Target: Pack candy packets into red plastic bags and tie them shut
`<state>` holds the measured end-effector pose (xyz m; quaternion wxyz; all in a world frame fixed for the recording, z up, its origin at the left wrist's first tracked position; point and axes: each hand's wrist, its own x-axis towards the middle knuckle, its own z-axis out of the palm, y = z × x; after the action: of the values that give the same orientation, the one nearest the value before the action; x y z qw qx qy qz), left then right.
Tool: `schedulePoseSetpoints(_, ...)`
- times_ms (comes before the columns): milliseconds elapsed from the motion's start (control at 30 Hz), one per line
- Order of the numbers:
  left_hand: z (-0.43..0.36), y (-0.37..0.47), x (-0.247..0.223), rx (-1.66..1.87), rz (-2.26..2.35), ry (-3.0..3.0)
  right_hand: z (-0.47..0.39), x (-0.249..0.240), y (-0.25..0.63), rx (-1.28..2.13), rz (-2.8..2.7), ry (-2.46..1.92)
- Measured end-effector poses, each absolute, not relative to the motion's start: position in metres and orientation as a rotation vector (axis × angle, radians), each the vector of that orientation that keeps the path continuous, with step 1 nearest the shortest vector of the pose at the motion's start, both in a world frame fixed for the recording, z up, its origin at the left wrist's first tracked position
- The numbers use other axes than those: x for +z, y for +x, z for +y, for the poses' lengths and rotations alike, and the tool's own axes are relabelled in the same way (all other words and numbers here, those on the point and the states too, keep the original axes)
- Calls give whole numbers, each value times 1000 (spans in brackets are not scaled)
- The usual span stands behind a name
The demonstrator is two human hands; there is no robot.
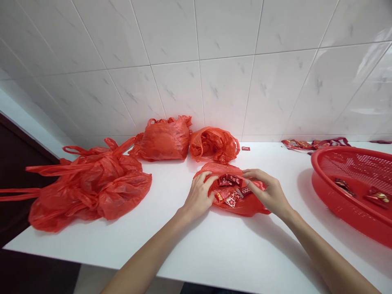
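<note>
A red plastic bag lies on the white table with its mouth spread wide. Inside it sit several small wrapped candies in red, pink and white wrappers. My left hand pinches the bag's rim on the left side, thumb inside the opening. On the right side, my right hand has its fingers closed on the opposite edge of the same bag. Part of the right rim is hidden behind that hand.
Several knotted red bags are heaped at the left edge. A full red bag and a crumpled red bag stand against the tiled wall. One small red packet lies beside them. A red plastic basket with wrapped sweets is at right, red packets behind.
</note>
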<state>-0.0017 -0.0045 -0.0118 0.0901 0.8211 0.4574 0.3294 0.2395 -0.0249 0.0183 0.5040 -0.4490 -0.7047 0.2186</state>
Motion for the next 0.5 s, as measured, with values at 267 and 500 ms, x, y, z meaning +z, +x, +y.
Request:
schedulePoseSetpoints(267, 3, -11, -7, 995, 1427, 2485, -51, 38, 281, 302, -1859, -1209)
schedulePoseSetpoints(500, 6, -15, -5, 1014, 1399, 2475, -81, 2, 290, 152, -2024, -1529)
